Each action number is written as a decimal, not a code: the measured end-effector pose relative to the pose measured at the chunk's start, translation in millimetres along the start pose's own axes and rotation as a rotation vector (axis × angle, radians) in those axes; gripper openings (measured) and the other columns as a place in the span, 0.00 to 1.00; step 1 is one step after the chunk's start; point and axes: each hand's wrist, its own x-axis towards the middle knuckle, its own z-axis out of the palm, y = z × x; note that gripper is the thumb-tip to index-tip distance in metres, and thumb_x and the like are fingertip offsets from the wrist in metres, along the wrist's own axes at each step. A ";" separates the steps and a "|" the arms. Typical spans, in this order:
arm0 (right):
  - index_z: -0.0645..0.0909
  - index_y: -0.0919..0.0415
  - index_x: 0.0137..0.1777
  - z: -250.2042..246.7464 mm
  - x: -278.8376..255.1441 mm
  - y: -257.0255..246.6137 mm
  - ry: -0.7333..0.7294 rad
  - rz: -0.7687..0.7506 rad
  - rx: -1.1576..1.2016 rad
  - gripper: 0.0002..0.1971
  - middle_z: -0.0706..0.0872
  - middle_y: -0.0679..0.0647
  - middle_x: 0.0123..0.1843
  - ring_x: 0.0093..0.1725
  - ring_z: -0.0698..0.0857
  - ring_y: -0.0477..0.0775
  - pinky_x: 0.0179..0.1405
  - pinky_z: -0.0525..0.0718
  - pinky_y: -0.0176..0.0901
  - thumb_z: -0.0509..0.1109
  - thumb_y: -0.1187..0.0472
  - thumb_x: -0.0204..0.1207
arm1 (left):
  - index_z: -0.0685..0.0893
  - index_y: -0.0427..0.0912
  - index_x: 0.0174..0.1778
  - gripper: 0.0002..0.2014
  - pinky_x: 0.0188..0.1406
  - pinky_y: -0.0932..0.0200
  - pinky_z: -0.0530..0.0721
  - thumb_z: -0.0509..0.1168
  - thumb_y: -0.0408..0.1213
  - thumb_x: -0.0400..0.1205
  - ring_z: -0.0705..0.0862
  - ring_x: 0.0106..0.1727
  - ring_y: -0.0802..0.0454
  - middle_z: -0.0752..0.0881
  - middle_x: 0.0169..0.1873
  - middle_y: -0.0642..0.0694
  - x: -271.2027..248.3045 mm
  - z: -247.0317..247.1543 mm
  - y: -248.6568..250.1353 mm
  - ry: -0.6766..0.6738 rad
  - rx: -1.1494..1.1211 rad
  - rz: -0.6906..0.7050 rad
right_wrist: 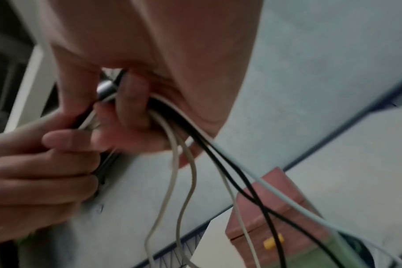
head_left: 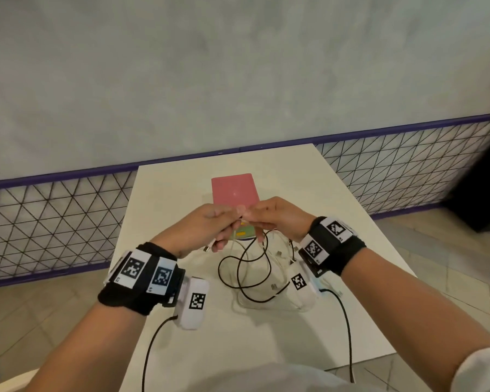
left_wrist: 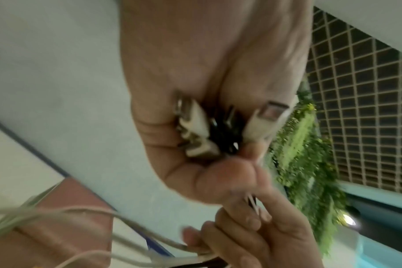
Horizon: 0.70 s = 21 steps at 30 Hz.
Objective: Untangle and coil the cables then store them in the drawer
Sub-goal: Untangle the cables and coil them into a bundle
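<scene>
Both hands are raised together over the white table (head_left: 181, 321), in front of a pink drawer box (head_left: 234, 190). My left hand (head_left: 224, 236) grips a bunch of cable ends; the left wrist view shows several white and black USB plugs (left_wrist: 209, 130) packed in its palm (left_wrist: 195, 172). Right beside it, my right hand (head_left: 252, 219) pinches the same cables, its fingers (right_wrist: 131, 107) curled round the strands. Black and white cables (head_left: 246, 273) hang from both hands in tangled loops onto the table. In the right wrist view the strands (right_wrist: 218, 163) trail toward the pink drawer box (right_wrist: 276, 208).
The box shows a green front with a yellow knob (right_wrist: 273, 240) below the hands. A purple-framed mesh fence (head_left: 54, 222) runs behind the table under a grey wall. Tiled floor (head_left: 450, 250) lies on both sides. Black wrist-camera leads (head_left: 343, 321) hang near the front edge.
</scene>
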 end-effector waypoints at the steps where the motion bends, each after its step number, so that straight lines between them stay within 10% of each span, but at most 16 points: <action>1: 0.80 0.76 0.39 -2.4 -0.6 -1.5 0.033 -0.002 -0.014 0.17 0.73 0.42 0.17 0.20 0.69 0.44 0.28 0.70 0.40 0.69 0.58 0.77 | 0.78 0.39 0.40 0.18 0.27 0.60 0.76 0.56 0.50 0.86 0.75 0.24 0.54 0.69 0.21 0.51 0.6 0.2 -4.6 -0.027 -0.106 -0.008; 5: 0.82 0.78 0.38 -4.4 -0.5 -17.5 0.155 -0.029 0.090 0.22 0.67 0.45 0.17 0.16 0.62 0.42 0.19 0.60 0.33 0.71 0.54 0.77 | 0.80 0.41 0.63 0.17 0.23 0.61 0.83 0.69 0.41 0.79 0.80 0.31 0.54 0.74 0.29 0.49 -4.1 3.5 -23.6 -0.301 -0.784 -0.093; 8: 0.77 0.55 0.17 -4.3 1.9 -24.7 0.238 -0.068 0.063 0.25 0.62 0.52 0.20 0.21 0.56 0.49 0.26 0.50 0.46 0.70 0.41 0.70 | 0.87 0.47 0.53 0.09 0.14 0.74 0.62 0.64 0.42 0.82 0.63 0.23 0.63 0.72 0.26 0.53 -5.9 7.5 -15.8 -0.369 -0.877 -0.110; 11: 0.64 0.57 0.20 -2.5 4.3 -14.5 0.355 -0.049 -0.083 0.28 0.60 0.53 0.21 0.21 0.58 0.50 0.26 0.57 0.44 0.69 0.45 0.77 | 0.83 0.47 0.38 0.17 0.14 0.70 0.49 0.57 0.54 0.81 0.54 0.18 0.62 0.64 0.18 0.56 -2.1 0.9 9.4 -0.064 -0.543 -0.182; 17: 0.63 0.53 0.14 16.3 11.6 14.8 0.234 0.192 -0.198 0.37 0.66 0.49 0.16 0.25 0.74 0.54 0.40 0.79 0.42 0.43 0.31 0.79 | 0.79 0.46 0.24 0.20 0.12 0.71 0.59 0.65 0.50 0.81 0.64 0.11 0.61 0.69 0.09 0.57 5.6 4.1 31.5 0.360 -0.029 -0.050; 21: 0.64 0.55 0.18 6.6 10.8 7.9 0.458 0.211 -0.249 0.32 0.67 0.52 0.19 0.20 0.66 0.51 0.29 0.71 0.41 0.64 0.32 0.73 | 0.76 0.41 0.25 0.23 0.17 0.67 0.60 0.64 0.52 0.82 0.64 0.13 0.63 0.69 0.12 0.58 0.2 14.3 6.7 0.407 -0.026 -0.046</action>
